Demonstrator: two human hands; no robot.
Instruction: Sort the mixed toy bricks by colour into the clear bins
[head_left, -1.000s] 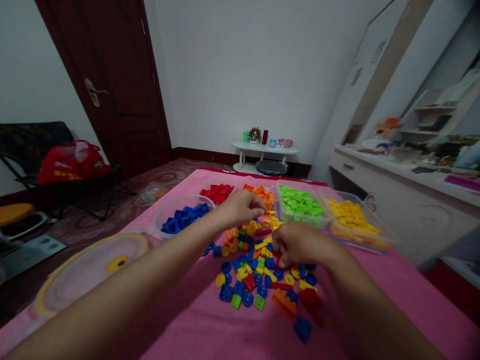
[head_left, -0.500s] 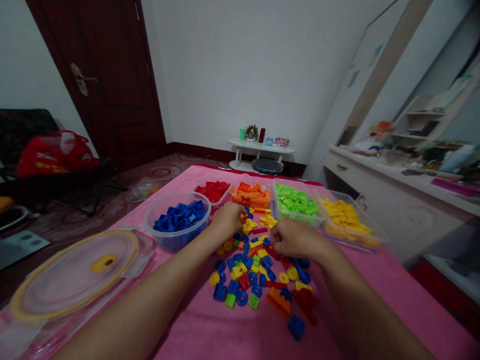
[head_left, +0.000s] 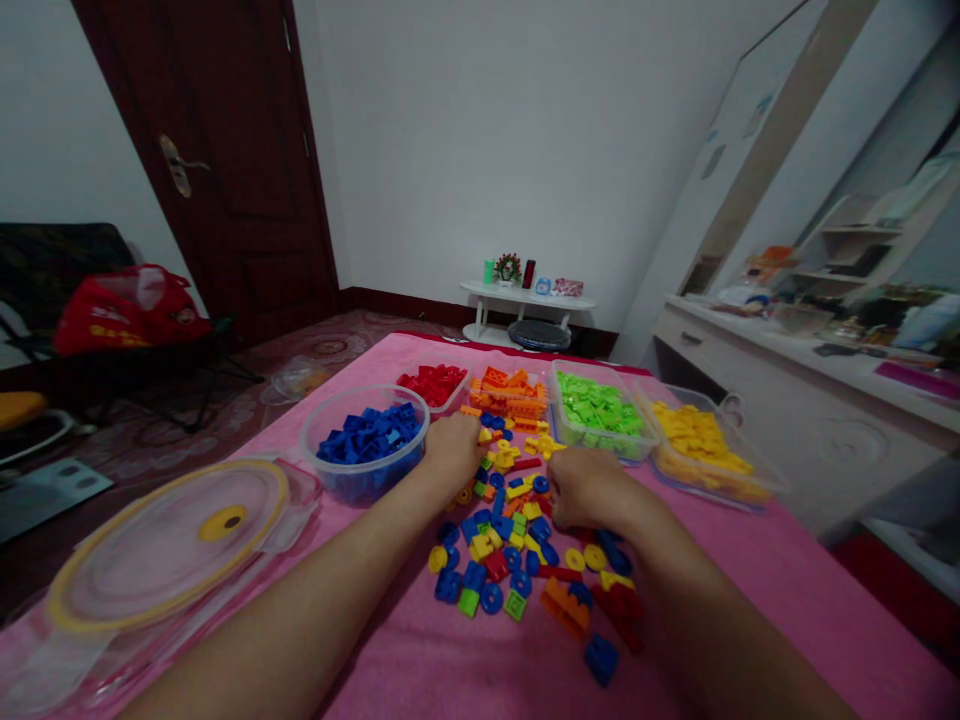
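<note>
A loose pile of mixed toy building blocks (head_left: 495,567) lies on the pink cloth (head_left: 420,660), in blue, yellow, red, orange and green, with round wheel-like pieces among them. At the pile's far left edge, my left hand (head_left: 454,450) is closed with its fingers curled down; what they hold, if anything, is hidden. My right hand (head_left: 589,485) is curled closed over the pile's right side, its fingertips out of sight among the pieces. Between the hands lie yellow pieces (head_left: 505,457) and a short red bar (head_left: 527,464).
Behind the pile stand containers of sorted blocks: a round tub of blue (head_left: 315,432), then boxes of red (head_left: 433,383), orange (head_left: 508,392), green (head_left: 600,403) and yellow (head_left: 699,440). A clear lid (head_left: 150,540) with a yellow ring lies at left. A white dresser (head_left: 750,370) stands at right.
The view has shifted slightly, moving the scene a little to the right. My right hand has turned and curled over the pieces; my left hand stays near the same spot.
</note>
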